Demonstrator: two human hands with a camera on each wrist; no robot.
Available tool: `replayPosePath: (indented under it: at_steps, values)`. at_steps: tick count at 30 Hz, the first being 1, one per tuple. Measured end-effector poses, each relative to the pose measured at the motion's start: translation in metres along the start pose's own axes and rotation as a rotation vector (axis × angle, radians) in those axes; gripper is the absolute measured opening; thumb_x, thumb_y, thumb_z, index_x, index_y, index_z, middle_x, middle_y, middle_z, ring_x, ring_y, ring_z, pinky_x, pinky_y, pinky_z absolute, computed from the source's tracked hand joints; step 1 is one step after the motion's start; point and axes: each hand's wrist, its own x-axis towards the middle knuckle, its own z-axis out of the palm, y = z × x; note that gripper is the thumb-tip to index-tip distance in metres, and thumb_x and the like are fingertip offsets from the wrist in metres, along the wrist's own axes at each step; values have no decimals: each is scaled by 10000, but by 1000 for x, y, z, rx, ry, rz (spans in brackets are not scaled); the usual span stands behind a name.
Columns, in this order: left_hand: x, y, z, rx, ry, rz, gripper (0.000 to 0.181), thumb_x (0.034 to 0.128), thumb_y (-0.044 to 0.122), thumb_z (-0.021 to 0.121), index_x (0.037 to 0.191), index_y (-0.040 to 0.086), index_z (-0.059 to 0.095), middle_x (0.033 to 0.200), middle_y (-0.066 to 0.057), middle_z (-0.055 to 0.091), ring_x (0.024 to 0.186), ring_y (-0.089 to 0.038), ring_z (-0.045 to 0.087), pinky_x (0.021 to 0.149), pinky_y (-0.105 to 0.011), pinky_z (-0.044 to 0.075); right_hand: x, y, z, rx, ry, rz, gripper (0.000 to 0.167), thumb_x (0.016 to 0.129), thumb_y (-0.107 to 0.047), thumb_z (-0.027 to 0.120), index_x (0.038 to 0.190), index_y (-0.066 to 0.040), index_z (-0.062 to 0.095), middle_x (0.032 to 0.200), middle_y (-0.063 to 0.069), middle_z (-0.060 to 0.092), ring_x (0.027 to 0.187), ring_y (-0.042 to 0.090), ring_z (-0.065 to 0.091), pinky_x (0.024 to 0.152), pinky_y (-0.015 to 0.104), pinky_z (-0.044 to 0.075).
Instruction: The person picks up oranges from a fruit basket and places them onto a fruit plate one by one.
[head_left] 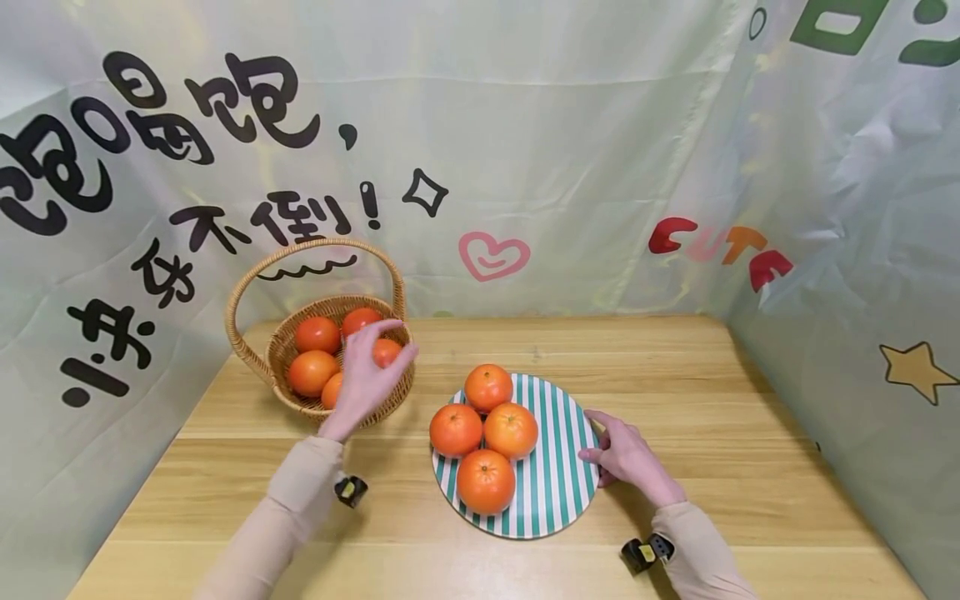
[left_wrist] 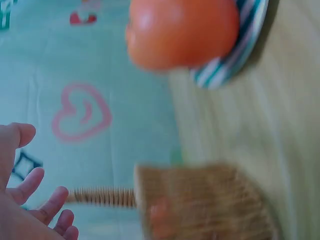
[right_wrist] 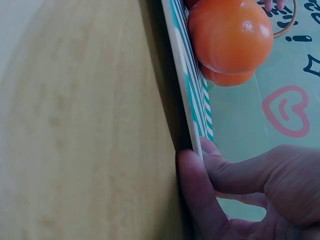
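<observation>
My left hand (head_left: 366, 372) is over the wicker basket (head_left: 393, 402), thumb and fingers spread apart with nothing gripped; it hides part of the contents. In the basket lie several orange and reddish round fruits, among them an orange fruit (head_left: 313, 372) and a redder one (head_left: 317, 335). Several oranges (head_left: 486, 482) sit together on the left half of a round plate (head_left: 558, 454) with green and white stripes. At the plate's right rim, my right hand (head_left: 632, 456) pinches the edge between thumb and fingers, as the right wrist view shows closely.
The basket's tall arched handle (head_left: 234, 304) rises beside the left hand. Under everything is a wooden table (head_left: 637, 358), bounded at the back and sides by a printed cloth (head_left: 585, 167) with lettering, a heart and a star.
</observation>
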Motion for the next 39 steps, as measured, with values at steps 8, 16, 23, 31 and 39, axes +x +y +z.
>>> replayPosePath:
  at_steps: [8, 16, 23, 31, 39]
  values:
    - [23, -28, -39, 73, 43, -122, 471, 944, 315, 671, 1338, 78, 570, 1383, -205, 558, 1353, -412, 375, 1116, -539, 288, 0, 0, 0, 3, 1, 4, 738, 900, -13, 708, 1538, -3, 337, 893, 155, 556, 546, 189, 607, 512, 324, 563]
    - [33, -45, -59, 172, -34, -187, 510, 965, 315, 623, 1374, 29, 518, 1440, -261, 489, 1401, -471, 301, 1154, -593, 227, -1, 0, 0, 10, 3, 1, 738, 893, -3, 709, 1534, 1, 344, 885, 154, 564, 540, 188, 607, 511, 327, 564]
    - [37, -57, -65, 285, -172, -179, 513, 954, 280, 622, 1371, -4, 528, 1337, -307, 560, 1284, -501, 450, 1068, -604, 345, -1, 1, 0, 11, 8, -4, 738, 891, -1, 710, 1533, 4, 346, 882, 151, 561, 533, 187, 604, 509, 330, 564]
    - [39, -56, -55, 377, -401, -160, 617, 924, 259, 624, 1458, 12, 438, 1369, -347, 515, 1322, -572, 366, 1049, -677, 343, -1, 1, 0, 15, 9, -7, 734, 891, 1, 710, 1530, 9, 349, 874, 148, 560, 530, 184, 605, 507, 330, 565]
    - [46, -53, -43, 382, -622, -78, 663, 900, 128, 651, 1501, 21, 393, 1521, -355, 354, 1366, -592, 335, 1107, -716, 289, -1, 1, 1, 12, 13, -11, 725, 889, 3, 713, 1524, 10, 363, 835, 130, 572, 516, 177, 607, 501, 331, 564]
